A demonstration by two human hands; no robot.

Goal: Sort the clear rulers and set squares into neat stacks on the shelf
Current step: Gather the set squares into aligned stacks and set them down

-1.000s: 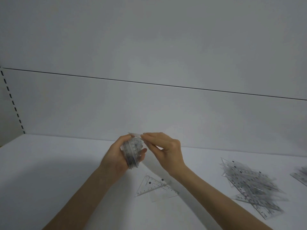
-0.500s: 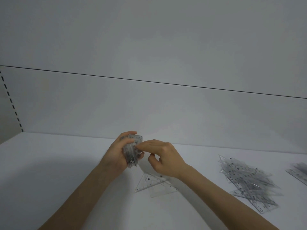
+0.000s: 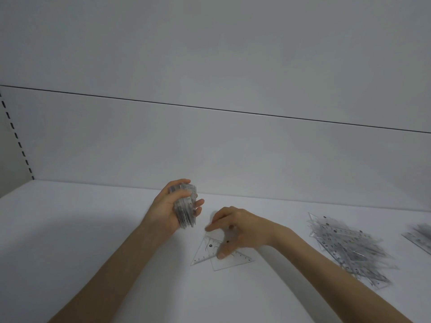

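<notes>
While the head view is the only one given, it shows the relation that matters. Two loose set squares (image 3: pixel 205 255) lie flat and overlapping on the white shelf (image 3: pixel 93 229), low in the centre of the frame and directly under the right hand (image 3: pixel 245 229). Their long edges run roughly left to right, and one corner points up the frame toward the back panel (image 3: pixel 210 148).

That right hand is spread and relaxed. Its thumb tip and forefinger tip touch the clear plastic, with no pinch visible and nothing lifted.

The left hand (image 3: pixel 168 210), just up and to the left and clear of the shelf, is curled round a thick bundle of set squares (image 3: pixel 185 213) held on edge. The right hand is plainly the nearer to the loose pair, so I judge a pickup toward the bundle comes next.

At centre right an untidy heap of clear pieces (image 3: pixel 349 250) sprawls, and a few rulers (image 3: pixel 419 238) lie at the right edge. A slotted upright (image 3: pixel 16 136) runs down the left edge.
</notes>
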